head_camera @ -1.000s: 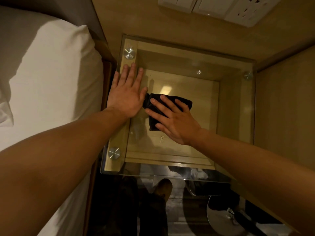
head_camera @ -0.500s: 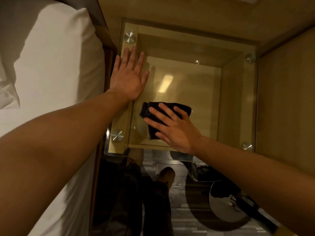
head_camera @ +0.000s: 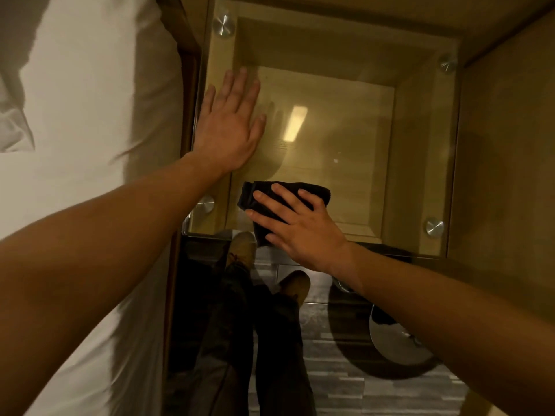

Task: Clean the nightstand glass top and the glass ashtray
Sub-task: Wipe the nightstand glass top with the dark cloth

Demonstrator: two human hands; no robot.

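The nightstand glass top (head_camera: 345,139) is a clear square pane held by round metal studs over a wooden box. My left hand (head_camera: 229,124) lies flat on its left side, fingers spread and pointing away. My right hand (head_camera: 297,226) presses flat on a folded black cloth (head_camera: 312,192) at the pane's near edge, left of centre. The cloth sticks out beyond my fingers on the far and left sides. No ashtray is in view.
A bed with white sheets (head_camera: 90,130) runs along the left, tight against the nightstand. A wooden wall panel (head_camera: 510,145) stands on the right. Below are my legs and shoes (head_camera: 240,250) on dark striped flooring, and a round metal object (head_camera: 396,340) lower right.
My right hand has drawn the black cloth toward me, from the middle of the glass to its near edge. My left hand has stayed flat on the left side.
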